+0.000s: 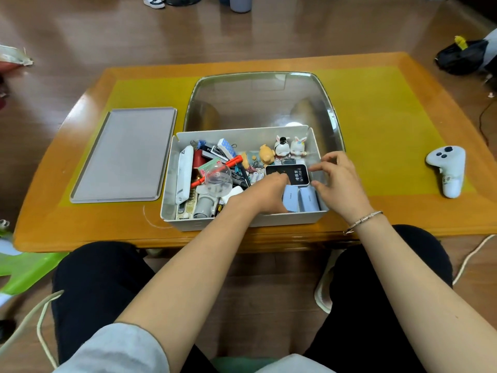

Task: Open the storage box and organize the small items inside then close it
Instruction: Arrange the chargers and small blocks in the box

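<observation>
The white storage box (317,216) stands open at the table's front edge, full of small items. On the right inside it lies a black Wi-Fi box (295,174), above two pale blue cases (301,197). My left hand (265,195) reaches in and its curled fingers hold the black box's left end. My right hand (340,179) has its thumb and forefinger on the black box's right end. Toy figurines (290,147) stand along the back wall. A clear globe (217,180), a white bar (185,173) and a red-handled tool (232,161) fill the left half.
A flat grey lid (123,154) lies on the table left of the box. A clear plastic tub (258,100) stands right behind the box. A white game controller (447,168) lies at the table's right. My knees are under the table's front edge.
</observation>
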A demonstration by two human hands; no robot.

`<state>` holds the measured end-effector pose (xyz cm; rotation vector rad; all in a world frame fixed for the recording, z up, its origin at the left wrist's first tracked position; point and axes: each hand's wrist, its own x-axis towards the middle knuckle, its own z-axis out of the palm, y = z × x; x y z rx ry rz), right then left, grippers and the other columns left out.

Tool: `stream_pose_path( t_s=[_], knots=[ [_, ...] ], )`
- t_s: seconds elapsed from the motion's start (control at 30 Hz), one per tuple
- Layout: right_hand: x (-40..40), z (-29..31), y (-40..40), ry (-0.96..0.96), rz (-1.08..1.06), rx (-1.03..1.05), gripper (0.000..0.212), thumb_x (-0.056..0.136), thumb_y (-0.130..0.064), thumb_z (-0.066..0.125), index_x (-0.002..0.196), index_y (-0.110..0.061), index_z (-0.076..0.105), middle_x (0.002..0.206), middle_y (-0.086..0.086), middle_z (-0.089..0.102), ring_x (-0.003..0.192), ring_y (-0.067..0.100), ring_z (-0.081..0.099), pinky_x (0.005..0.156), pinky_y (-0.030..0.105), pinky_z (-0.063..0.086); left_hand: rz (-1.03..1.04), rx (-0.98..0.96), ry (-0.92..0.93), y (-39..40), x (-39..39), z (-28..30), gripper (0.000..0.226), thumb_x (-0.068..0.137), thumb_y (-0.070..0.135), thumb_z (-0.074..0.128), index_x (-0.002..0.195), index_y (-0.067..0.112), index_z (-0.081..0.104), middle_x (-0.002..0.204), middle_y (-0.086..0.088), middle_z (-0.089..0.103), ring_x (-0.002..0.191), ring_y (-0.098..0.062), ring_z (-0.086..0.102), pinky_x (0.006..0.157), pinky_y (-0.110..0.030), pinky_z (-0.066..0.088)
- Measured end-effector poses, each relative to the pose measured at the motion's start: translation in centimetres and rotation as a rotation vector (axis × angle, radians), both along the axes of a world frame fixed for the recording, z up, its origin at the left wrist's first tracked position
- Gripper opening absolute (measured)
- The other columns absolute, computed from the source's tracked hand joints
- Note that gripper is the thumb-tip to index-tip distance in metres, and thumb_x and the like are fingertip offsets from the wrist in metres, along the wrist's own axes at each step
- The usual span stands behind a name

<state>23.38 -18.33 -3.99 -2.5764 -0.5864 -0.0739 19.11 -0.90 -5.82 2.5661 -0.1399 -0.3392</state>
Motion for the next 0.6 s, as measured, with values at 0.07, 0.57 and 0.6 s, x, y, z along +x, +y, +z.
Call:
stream_pose_path(
  t_s=[0.07,0.57,0.6],
  knots=[
    [0.1,-0.2,0.0,0.016,0.005,0.003,0.029,0.079,-0.010,0.072,0.107,-0.015,0.066,0.117,0.003,0.045,0.115,0.019,0.045,0.102,0.032,0.040,0.002,0.013,0.026,-0.1,0.1,-0.3,0.057,0.070,0.031,0.082,0.113,0.010,0.051,0.107,-0.007,0.050,0.092,-0.020,0.048,0.074,-0.029,0.038],
    [-0.7,0.2,-0.4,0.029,0.009,-0.022,0.022,0.087,-0.006,0.059,0.107,-0.013,0.065,0.121,0.005,0.042,0.109,0.021,0.051,0.088,0.033,0.047,0.063,-0.118,0.141,0.2,-3.0,1.3,0.070,0.084,0.064,0.055,0.138,0.020,0.045,0.135,-0.005,0.054,0.114,-0.019,0.054,0.090,-0.029,0.042],
    [-0.7,0.2,-0.3,0.044,-0.001,-0.041,0.023,0.088,-0.007,0.056,0.108,-0.014,0.065,0.122,0.005,0.042,0.107,0.022,0.053,0.085,0.032,0.047,0.036,-0.081,0.176,0.0,-3.2,1.2,0.077,0.081,0.069,0.054,0.141,0.024,0.042,0.138,-0.004,0.051,0.117,-0.020,0.053,0.091,-0.030,0.042]
  ],
)
